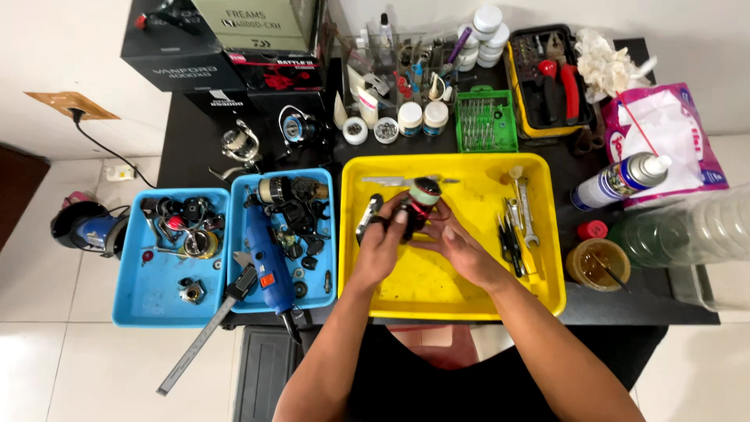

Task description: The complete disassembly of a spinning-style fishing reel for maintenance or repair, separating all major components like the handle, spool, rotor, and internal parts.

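Over the yellow tray (547, 289) both hands meet around a black fishing reel (416, 205) with a pale green spool on top. My left hand (380, 246) grips the reel's body from the left, thumb up against it. From the right, my right hand (455, 246) touches the reel's lower side with its fingertips. A thin silver tool (391, 180) lies in the tray just behind the reel. Wrenches and dark slim tools (517, 227) rest along the tray's right side.
Two blue trays (129, 301) of reel parts sit to the left, one with a blue electric screwdriver (267, 262). A spray can (621, 180), brown grease jar (598, 264), clear plastic bottles (687, 230), green bit rack (486, 121) and yellow tool case (547, 78) crowd the right and back.
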